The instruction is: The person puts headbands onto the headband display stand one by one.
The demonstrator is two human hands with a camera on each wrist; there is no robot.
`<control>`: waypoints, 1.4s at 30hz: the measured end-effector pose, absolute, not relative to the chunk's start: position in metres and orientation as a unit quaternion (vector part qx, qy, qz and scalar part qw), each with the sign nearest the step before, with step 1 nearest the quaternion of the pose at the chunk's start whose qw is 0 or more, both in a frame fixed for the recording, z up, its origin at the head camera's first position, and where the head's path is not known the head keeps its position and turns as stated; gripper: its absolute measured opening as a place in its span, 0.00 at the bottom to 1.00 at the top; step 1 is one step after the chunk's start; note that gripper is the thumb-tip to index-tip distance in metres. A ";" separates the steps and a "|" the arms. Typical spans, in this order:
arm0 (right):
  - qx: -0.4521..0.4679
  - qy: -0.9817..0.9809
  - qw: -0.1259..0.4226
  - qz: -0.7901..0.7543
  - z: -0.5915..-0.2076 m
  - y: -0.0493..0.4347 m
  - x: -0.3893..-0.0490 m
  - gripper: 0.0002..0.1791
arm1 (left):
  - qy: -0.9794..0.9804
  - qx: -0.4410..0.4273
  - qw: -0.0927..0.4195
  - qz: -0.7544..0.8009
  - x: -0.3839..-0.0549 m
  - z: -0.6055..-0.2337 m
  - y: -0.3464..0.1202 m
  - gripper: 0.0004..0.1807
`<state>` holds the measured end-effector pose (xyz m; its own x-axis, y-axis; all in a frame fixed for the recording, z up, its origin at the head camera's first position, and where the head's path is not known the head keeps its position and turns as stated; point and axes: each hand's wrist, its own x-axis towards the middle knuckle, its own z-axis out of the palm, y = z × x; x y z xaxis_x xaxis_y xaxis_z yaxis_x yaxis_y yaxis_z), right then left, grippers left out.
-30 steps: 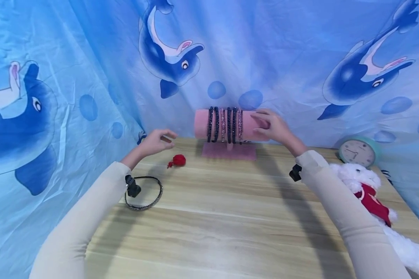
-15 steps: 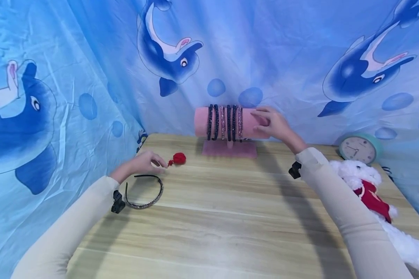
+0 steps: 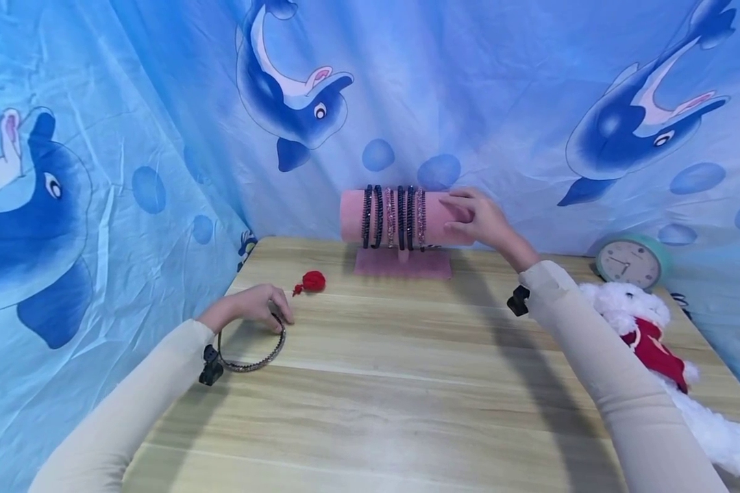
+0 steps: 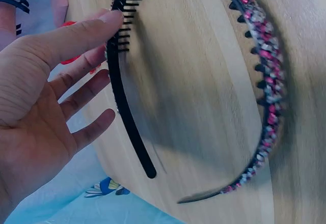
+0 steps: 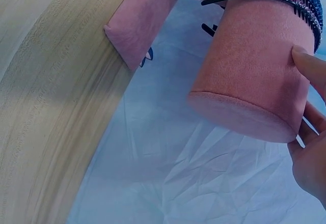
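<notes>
My left hand (image 3: 255, 303) pinches one arm of a headband (image 4: 271, 71) between thumb and fingers. Pink and silver stones cover the band's outer side, and black teeth line its inside. Its other side is over the wooden table. Farther back, my right hand (image 3: 486, 220) grips the right end of a pink padded roll (image 5: 249, 66), thumb in front and fingers over the top. This roll belongs to a display stand on a flat pink base (image 3: 402, 264). Several dark and pink glittery headbands (image 3: 401, 218) sit side by side around the roll.
A small red pouch-like thing (image 3: 312, 281) lies between the left hand and the stand. At the right are a mint-green alarm clock (image 3: 629, 261) and a white plush toy (image 3: 625, 308) in red clothing. A blue dolphin-print curtain (image 3: 407, 89) closes off the back and left.
My left hand has come down and toward me from beside the red thing, and now pinches the headband. The right hand has stayed on the roll.
</notes>
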<state>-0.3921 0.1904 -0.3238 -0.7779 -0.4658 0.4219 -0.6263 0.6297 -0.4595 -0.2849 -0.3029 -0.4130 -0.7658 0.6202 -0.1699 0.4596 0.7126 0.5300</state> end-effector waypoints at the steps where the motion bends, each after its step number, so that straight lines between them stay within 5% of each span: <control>1: 0.305 -0.893 0.132 0.304 -0.324 0.190 -0.392 0.33 | 0.910 0.294 0.172 0.236 -0.285 -0.414 -0.303 0.12; 26: 0.293 -0.898 0.120 0.305 -0.323 0.190 -0.392 0.33 | 0.894 0.265 0.172 0.318 -0.292 -0.429 -0.290 0.07; 42: 0.296 -0.894 0.123 0.313 -0.322 0.190 -0.391 0.33 | 0.894 0.211 0.223 0.325 -0.298 -0.398 -0.282 0.05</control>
